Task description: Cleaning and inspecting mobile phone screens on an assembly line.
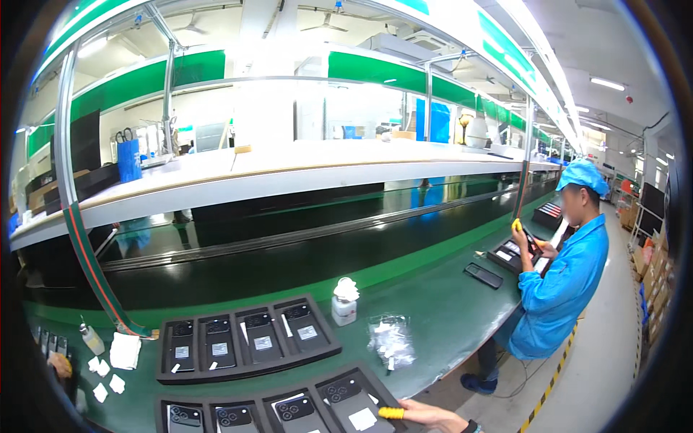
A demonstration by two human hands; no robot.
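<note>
My right hand (432, 416) comes in at the lower edge, with a yellow finger cot on one digit. It grips the right edge of the nearer black foam tray (312, 393), the covered digit lying over the rim. In that tray's compartments lie several dark smartphones, camera side up; the rightmost phone (342, 392) bears a white label. Beyond it is a second black tray (249, 373), also holding several phones with small white labels. My left hand is out of sight. The lower part of the nearer tray is cut off by the frame.
On the green bench stand a white bottle (344, 309) with white tissue on top and a clear bag of small parts (392, 342). White cloths (125, 351) and a dropper bottle (92, 339) lie left. A blue-clad co-worker (567, 267) handles a phone at right; another person's hand (60, 365) shows far left.
</note>
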